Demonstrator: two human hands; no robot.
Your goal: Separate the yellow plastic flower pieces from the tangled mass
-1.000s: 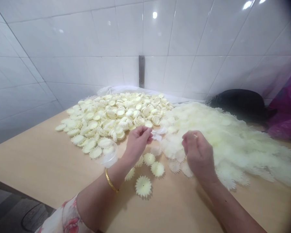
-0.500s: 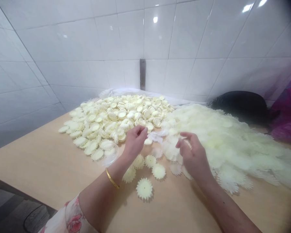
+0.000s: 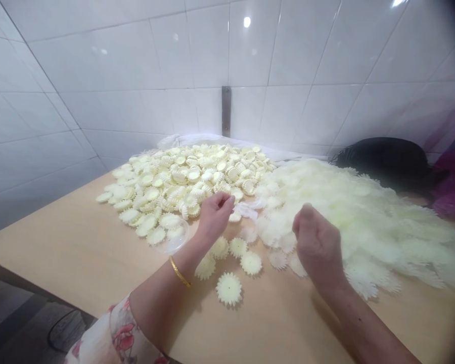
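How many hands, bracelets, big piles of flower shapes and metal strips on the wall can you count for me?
Hands: 2 (left hand and right hand)
Bracelets: 1 (gold bracelet)
Big piles of flower shapes: 2 (left pile and paler right pile)
Metal strips: 1 (wall strip)
Total: 6

on table, left: pile of flower cups; right: heap of flower sheets; front, before both piles: loose flowers; behind table: wall
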